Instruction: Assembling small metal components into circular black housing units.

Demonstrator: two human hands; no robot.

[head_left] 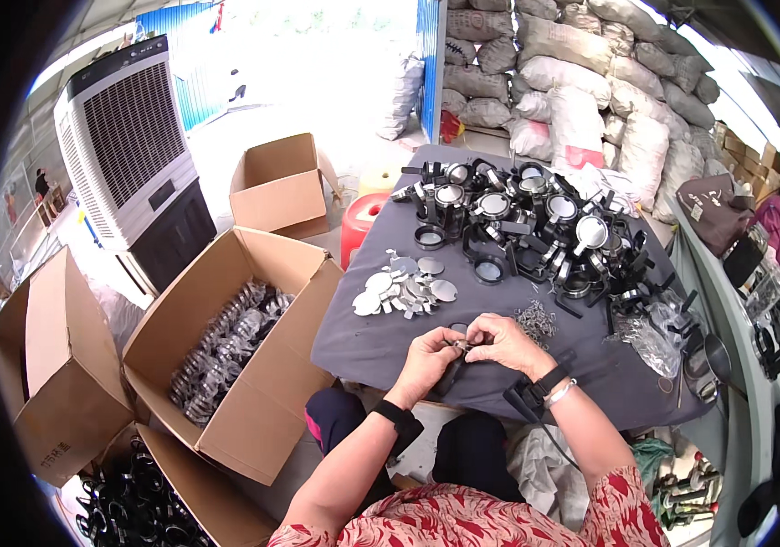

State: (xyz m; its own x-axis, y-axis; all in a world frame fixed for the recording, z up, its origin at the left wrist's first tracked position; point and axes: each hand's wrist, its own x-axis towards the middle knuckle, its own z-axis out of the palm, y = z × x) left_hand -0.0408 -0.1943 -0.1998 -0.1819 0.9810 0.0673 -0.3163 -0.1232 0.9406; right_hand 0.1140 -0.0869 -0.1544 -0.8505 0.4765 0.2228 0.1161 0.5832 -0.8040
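Near the front edge of the grey-covered table [354, 339], my left hand [428, 361] and my right hand [505, 345] meet, fingers closed in a pinch. Between them is a small part with a dark, handle-like strip [449, 376] hanging below; its exact kind is mostly hidden by my fingers. A heap of small metal pins or screws [536, 321] lies just beyond my right hand. Flat silver discs [408, 290] are piled beyond my left hand. Farther back spreads a big pile of black-handled parts with round metal rims [527, 214].
Left of the table stands an open carton [262, 401] of plastic-wrapped parts, with another carton [185, 483] of black pieces nearer. A red stool [360, 223] touches the table's left side. Clear plastic bags [650, 342] lie at the right. An air cooler [130, 137] stands far left.
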